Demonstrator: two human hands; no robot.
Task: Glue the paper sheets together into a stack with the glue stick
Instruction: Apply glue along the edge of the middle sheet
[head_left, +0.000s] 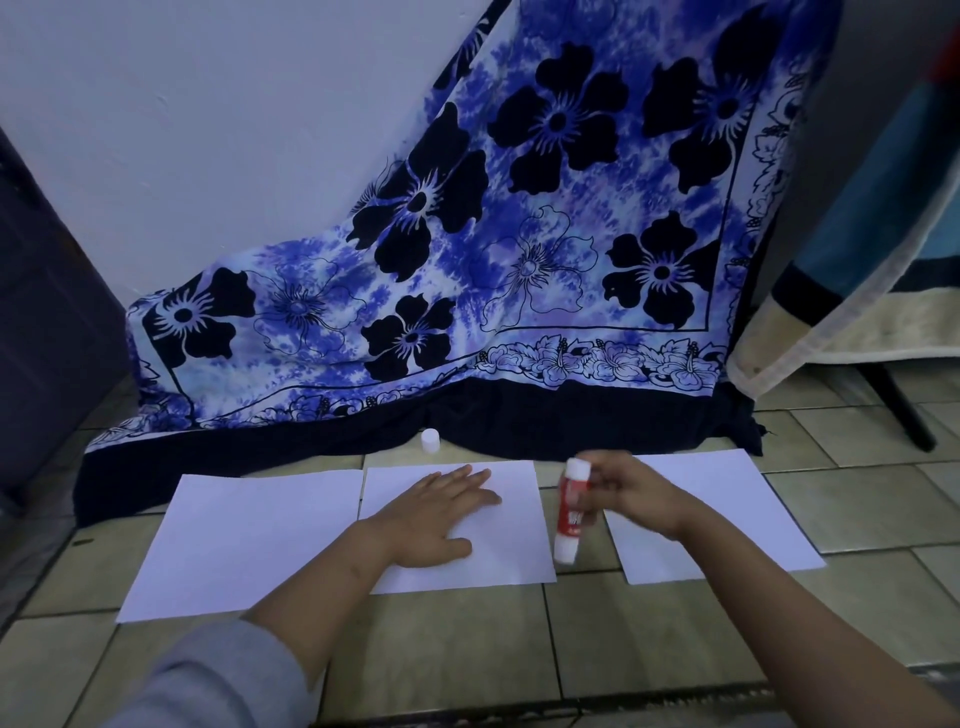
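Left hand (441, 512) flat, fingers straight, pinning middle sheet (511, 556). Right hand (636, 493) grips glue stick (570, 514) beside it. Recommend even strokes out to edges, sheet held firm.

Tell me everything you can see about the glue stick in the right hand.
The glue stick is a white tube, plastic by its look, with a red printed label. It stands nearly upright, top tilted slightly right, its lower end over the gap between the middle sheet and the right sheet; contact with the floor cannot be told. The right hand grips its upper part. A small white cap, likely its own, lies apart on the floor by the cloth.
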